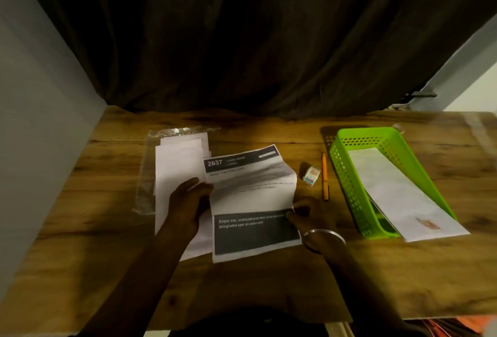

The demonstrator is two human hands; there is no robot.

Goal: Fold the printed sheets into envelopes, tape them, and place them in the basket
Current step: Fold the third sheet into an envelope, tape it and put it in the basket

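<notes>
Printed sheet (251, 196), one, held by left grip (188, 202) and right grip (309, 215); one basket (347, 175), one pen (325, 175).

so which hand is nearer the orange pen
Right. The right hand pinches the printed sheet beside the orange pen; the left hand holds the sheet's opposite edge, farther away.

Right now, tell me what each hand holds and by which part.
Both hold the sheet: the left hand grips its left edge, and the right hand pinches its right edge, lower down.

Creased printed sheet (252, 196), left of basket (365, 133)
</notes>
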